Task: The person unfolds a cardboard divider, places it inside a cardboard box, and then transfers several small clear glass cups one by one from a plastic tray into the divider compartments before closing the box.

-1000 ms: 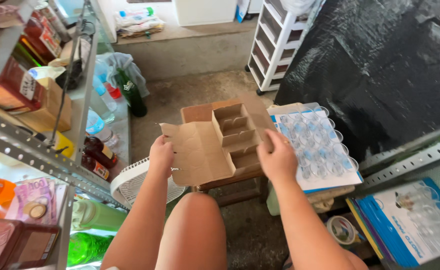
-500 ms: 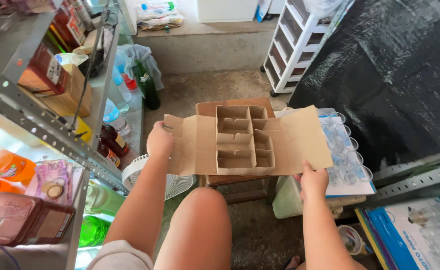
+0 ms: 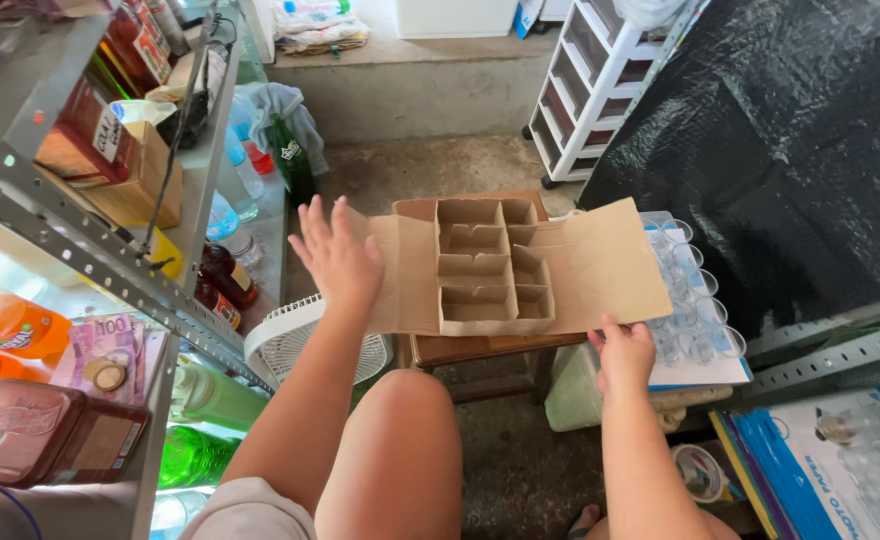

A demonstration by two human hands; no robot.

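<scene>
— Brown cardboard box with inner dividers (image 3: 490,265), where is it for you?

— I see it lying opened flat on a small dark wooden table (image 3: 480,350), flaps spread to both sides, compartments facing up.

— And the hands?

— My left hand (image 3: 340,255) is spread wide, fingers apart, over the left flap, holding nothing. My right hand (image 3: 622,350) pinches the lower edge of the right flap.

— Anything close by?

— A pack of clear plastic cups (image 3: 695,310) sits just right of the box, partly under the flap. A white fan (image 3: 285,345) stands below the left hand, beside a grey metal shelf (image 3: 90,250) of bottles.
</scene>
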